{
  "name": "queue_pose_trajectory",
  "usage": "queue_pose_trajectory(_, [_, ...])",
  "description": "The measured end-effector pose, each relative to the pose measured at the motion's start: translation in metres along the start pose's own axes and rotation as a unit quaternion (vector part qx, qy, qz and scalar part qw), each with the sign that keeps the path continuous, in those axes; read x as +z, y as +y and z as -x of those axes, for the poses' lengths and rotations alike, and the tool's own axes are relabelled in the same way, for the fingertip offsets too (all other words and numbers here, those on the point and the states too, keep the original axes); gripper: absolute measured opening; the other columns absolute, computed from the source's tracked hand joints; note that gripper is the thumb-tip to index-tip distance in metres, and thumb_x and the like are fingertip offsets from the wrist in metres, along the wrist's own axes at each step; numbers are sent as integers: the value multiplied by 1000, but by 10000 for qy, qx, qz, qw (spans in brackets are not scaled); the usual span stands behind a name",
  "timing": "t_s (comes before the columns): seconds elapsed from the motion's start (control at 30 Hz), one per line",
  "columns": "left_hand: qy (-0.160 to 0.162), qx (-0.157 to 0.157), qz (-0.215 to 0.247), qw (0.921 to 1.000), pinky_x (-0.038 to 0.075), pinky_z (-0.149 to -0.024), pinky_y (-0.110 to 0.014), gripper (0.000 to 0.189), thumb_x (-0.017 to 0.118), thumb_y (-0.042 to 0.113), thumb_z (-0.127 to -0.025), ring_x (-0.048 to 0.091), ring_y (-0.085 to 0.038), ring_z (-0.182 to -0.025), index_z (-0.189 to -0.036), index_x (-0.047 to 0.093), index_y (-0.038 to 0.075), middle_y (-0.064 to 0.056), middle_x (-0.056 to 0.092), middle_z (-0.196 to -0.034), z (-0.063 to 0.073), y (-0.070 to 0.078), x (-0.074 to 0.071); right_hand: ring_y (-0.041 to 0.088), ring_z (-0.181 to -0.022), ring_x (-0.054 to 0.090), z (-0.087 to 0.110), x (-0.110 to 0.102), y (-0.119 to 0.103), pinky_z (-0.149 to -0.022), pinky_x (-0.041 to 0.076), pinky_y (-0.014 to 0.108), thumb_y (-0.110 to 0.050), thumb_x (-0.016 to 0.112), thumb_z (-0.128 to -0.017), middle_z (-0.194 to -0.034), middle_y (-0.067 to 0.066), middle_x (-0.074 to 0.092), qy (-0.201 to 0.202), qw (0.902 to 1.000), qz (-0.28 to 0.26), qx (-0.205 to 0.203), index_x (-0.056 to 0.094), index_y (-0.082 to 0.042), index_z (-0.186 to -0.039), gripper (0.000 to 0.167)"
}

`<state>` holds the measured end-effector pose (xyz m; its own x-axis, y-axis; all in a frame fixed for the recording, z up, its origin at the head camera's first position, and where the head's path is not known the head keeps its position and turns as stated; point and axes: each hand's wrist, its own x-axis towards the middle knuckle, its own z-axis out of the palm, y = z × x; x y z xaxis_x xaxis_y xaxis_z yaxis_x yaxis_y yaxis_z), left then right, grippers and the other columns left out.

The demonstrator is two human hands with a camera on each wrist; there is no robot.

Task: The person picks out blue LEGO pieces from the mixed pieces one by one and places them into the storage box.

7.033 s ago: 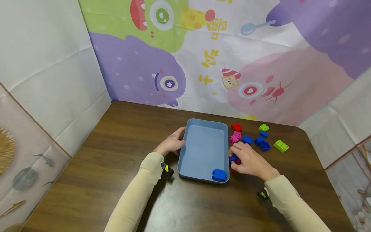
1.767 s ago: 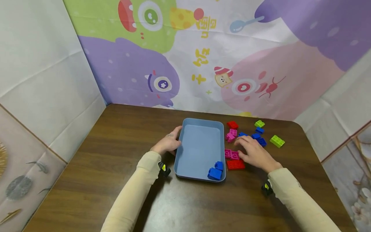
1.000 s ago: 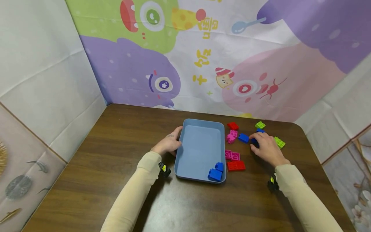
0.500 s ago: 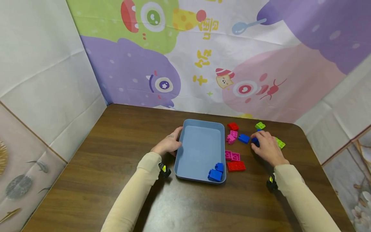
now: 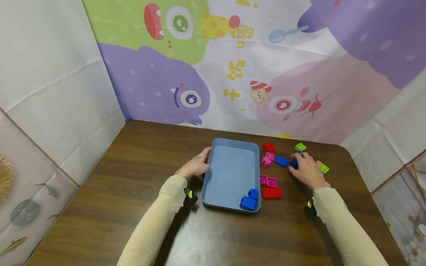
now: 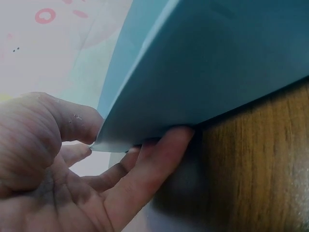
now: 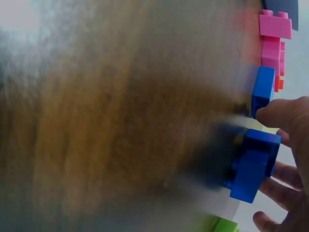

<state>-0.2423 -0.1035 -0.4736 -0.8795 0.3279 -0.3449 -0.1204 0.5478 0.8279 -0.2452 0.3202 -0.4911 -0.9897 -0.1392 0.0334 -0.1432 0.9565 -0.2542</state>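
Note:
My left hand (image 5: 195, 164) holds the left side of a grey-blue tray (image 5: 209, 184). In the left wrist view its thumb lies at the rim and fingers touch the outer wall low down. Two blue toy bricks (image 5: 248, 203) sit in the tray's near right corner. My right hand (image 5: 308, 169) reaches over blue building bricks (image 5: 294, 163) right of the tray. In the right wrist view, fingertips reach the far side of two blue bricks (image 7: 251, 169) that lie against each other. A gap shows between them and the thumb, which is close to another blue brick (image 7: 263, 87).
Right of the tray lie pink bricks (image 5: 267, 159), more pink bricks (image 5: 268, 181), a red brick (image 5: 272, 193), another red brick (image 5: 269, 147) and a blue brick (image 5: 281, 161). Green bricks (image 5: 300, 147) flank the right hand. A printed cloth (image 5: 233, 122) hangs behind the table.
A second blue brick has joined the first in the tray since the oldest frame. The right hand has moved right, away from the tray, to the blue bricks. The left hand stays at the tray.

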Motion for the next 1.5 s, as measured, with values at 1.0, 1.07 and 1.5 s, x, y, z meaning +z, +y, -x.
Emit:
queue_pose_trajectory(1.0, [18,-34,94,9999,62,-68,-47,78,48,3,-100,68,-40,-106,-165,11,24,-28,32,-160,2,-1,3,49,-111,57,4,7,10,-99,46,68,-15,69,-96,-123,31,56,23,9997,-226,-76,58,1,-126,36])
queue_pose_trajectory(1.07, [14,-20,107,9999,62,-68,-46,78,48,3,-100,68,-40,-106,-165,10,25,-28,32,-160,2,-1,3,49,-113,56,5,7,10,-101,45,68,-14,69,-96,-125,31,56,-2,9997,-243,-85,58,1,-126,35])
queue_pose_trajectory(1.5, [55,-22,-4,10000,62,-66,-45,79,48,4,-99,68,-41,-107,-165,10,25,-28,36,-158,0,0,1,49,-114,57,4,6,6,-98,46,67,-12,71,-94,-125,28,58,178,9990,-188,-352,61,-1,-122,31])
